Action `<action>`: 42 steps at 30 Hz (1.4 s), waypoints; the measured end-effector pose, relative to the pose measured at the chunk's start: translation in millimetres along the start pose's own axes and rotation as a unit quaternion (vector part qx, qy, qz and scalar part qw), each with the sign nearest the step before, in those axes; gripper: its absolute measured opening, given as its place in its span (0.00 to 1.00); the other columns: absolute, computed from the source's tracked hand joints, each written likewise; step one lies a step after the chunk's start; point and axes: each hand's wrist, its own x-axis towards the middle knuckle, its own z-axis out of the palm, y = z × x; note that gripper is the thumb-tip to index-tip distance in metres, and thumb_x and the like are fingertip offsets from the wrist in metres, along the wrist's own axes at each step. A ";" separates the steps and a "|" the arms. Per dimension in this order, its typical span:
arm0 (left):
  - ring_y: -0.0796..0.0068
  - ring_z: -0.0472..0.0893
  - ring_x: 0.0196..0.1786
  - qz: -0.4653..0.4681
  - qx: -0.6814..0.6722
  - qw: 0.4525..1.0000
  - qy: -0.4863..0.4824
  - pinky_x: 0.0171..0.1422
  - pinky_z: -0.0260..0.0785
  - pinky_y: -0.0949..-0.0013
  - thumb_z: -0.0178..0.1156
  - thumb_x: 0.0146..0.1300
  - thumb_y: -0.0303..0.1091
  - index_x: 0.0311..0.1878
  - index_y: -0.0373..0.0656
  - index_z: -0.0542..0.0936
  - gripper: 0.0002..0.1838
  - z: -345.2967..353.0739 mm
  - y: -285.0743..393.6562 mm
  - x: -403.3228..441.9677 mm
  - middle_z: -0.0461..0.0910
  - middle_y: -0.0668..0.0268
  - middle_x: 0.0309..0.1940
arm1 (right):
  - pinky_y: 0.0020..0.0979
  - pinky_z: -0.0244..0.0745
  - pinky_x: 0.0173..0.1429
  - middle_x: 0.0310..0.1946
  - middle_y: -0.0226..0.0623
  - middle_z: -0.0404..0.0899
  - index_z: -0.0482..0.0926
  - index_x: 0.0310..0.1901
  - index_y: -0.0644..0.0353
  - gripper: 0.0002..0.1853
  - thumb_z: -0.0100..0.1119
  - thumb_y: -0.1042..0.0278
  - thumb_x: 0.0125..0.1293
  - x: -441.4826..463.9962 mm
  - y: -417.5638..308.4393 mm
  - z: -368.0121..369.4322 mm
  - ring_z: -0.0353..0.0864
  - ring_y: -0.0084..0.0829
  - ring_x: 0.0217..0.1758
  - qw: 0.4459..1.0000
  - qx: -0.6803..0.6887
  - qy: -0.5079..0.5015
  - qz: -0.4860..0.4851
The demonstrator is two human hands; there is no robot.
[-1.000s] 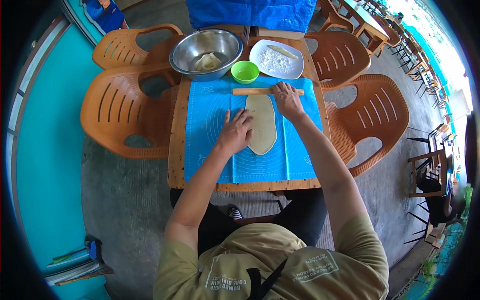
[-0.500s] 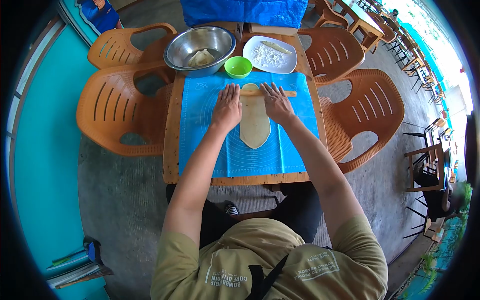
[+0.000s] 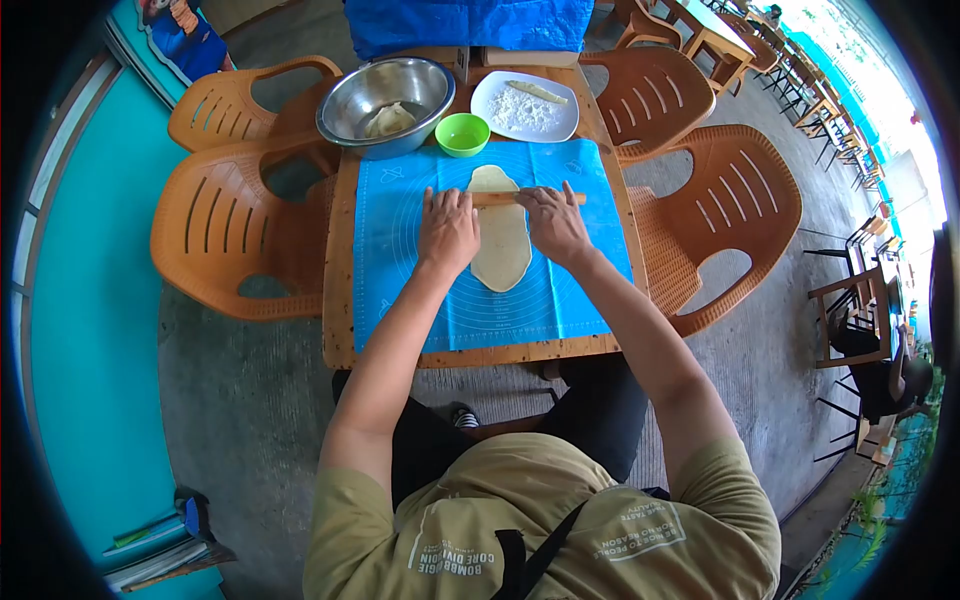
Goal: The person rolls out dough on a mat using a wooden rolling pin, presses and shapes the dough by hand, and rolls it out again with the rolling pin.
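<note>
A wooden rolling pin (image 3: 497,199) lies crosswise over a long, flat oval of pale dough (image 3: 501,248). My left hand (image 3: 449,230) grips the pin's left part, its fingers bent over the wood. On the right part, my right hand (image 3: 556,224) holds the pin the same way, and the pin's tip sticks out beyond it. Under the dough is a blue silicone mat (image 3: 400,300) printed with white circles and measuring marks. The dough's far end shows beyond the pin, and its wider near end lies between my forearms.
Behind the mat stand a metal bowl (image 3: 337,125) with a lump of dough (image 3: 390,120), a green bowl (image 3: 462,136), and a white plate (image 3: 562,127) with flour and a dough strip (image 3: 537,92). Orange chairs (image 3: 240,225) flank the wooden table (image 3: 340,300).
Both hands and the rolling pin have come slightly toward me along the dough. More of the dough's far end shows. My fingers, flatter before, now bend over the pin. The view has shifted slightly.
</note>
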 end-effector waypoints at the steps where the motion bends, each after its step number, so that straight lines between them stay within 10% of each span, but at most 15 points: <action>1: 0.53 0.66 0.84 0.034 0.024 0.997 0.070 0.92 0.44 0.45 0.54 0.80 0.41 0.75 0.34 0.74 0.28 10.7 -4.2 7.9 0.72 0.49 0.78 | 0.52 0.47 0.92 0.86 0.42 0.61 0.70 0.81 0.56 0.32 0.44 0.73 0.75 7.0 5.1 3.3 0.56 0.46 0.90 1.000 0.000 0.004 0.000; 3: 0.52 0.64 0.85 0.073 0.049 0.987 0.136 0.92 0.44 0.46 0.52 0.81 0.41 0.77 0.34 0.72 0.28 31.9 -10.7 20.9 0.70 0.48 0.79 | 0.52 0.48 0.92 0.85 0.45 0.62 0.67 0.82 0.57 0.31 0.44 0.71 0.78 26.3 23.1 28.0 0.56 0.48 0.90 0.991 0.032 0.124 -0.030; 10: 0.54 0.56 0.89 0.078 0.024 0.996 0.042 0.93 0.43 0.51 0.45 0.83 0.41 0.83 0.35 0.64 0.32 49.2 -18.4 13.0 0.61 0.50 0.85 | 0.50 0.40 0.93 0.87 0.47 0.56 0.59 0.85 0.61 0.32 0.37 0.54 0.87 26.0 28.8 55.8 0.48 0.50 0.92 0.996 0.024 0.080 -0.018; 23: 0.57 0.58 0.88 0.093 0.051 0.991 0.077 0.94 0.43 0.49 0.47 0.81 0.37 0.82 0.36 0.68 0.30 42.4 -0.3 -39.7 0.64 0.57 0.85 | 0.52 0.43 0.93 0.84 0.45 0.64 0.65 0.82 0.59 0.29 0.41 0.58 0.85 -12.7 5.9 18.7 0.54 0.47 0.90 0.999 0.051 0.009 0.007; 33: 0.52 0.65 0.84 0.094 -0.014 0.995 -0.009 0.91 0.51 0.48 0.53 0.79 0.34 0.76 0.32 0.73 0.27 6.6 9.8 -31.4 0.69 0.50 0.80 | 0.52 0.42 0.93 0.85 0.46 0.61 0.61 0.84 0.59 0.30 0.41 0.59 0.85 -19.4 9.3 66.5 0.50 0.49 0.91 0.989 0.008 0.142 -0.046; 35: 0.49 0.65 0.84 0.129 -0.095 0.980 0.115 0.90 0.53 0.47 0.52 0.80 0.33 0.74 0.30 0.73 0.25 27.6 -6.2 -16.7 0.69 0.47 0.80 | 0.52 0.42 0.93 0.85 0.46 0.60 0.61 0.84 0.59 0.30 0.41 0.60 0.85 -24.9 7.9 67.0 0.50 0.49 0.91 0.988 0.008 0.146 -0.049; 42: 0.54 0.49 0.91 0.090 -0.001 0.996 0.011 0.95 0.38 0.51 0.38 0.87 0.46 0.85 0.32 0.60 0.34 43.5 -3.2 -39.8 0.55 0.50 0.88 | 0.50 0.45 0.92 0.85 0.46 0.62 0.64 0.83 0.59 0.29 0.45 0.64 0.84 -52.7 0.0 61.4 0.52 0.48 0.91 0.987 0.015 0.148 -0.055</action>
